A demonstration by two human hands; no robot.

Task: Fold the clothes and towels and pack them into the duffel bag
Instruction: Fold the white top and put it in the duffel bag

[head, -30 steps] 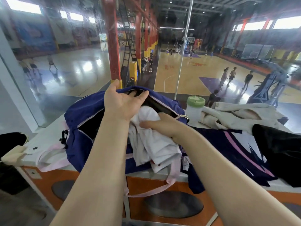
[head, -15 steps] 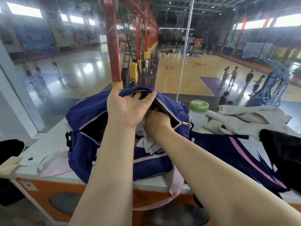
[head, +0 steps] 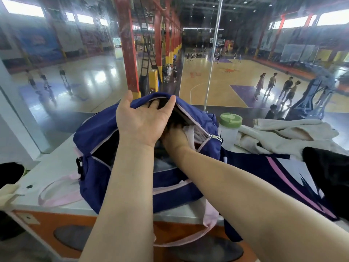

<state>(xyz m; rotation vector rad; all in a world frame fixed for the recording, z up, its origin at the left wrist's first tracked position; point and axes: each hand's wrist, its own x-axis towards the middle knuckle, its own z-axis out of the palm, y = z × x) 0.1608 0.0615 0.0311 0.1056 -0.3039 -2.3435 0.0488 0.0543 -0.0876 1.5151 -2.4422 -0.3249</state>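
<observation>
The left hand [head: 143, 123] sits near the centre of the view, its bare forearm rising from 6 o'clock toward 12. The back of the hand faces the camera, with the thumb spread toward 11 o'clock and the fingers [head: 171, 102] curled over and away — the fingertips hooked out of sight. The right hand [head: 174, 138] lies just beside it at 4 o'clock, touching it, its forearm running in from the lower right corner at 4 o'clock. Only its wrist and the back of the hand show — its fingers are hidden.
</observation>
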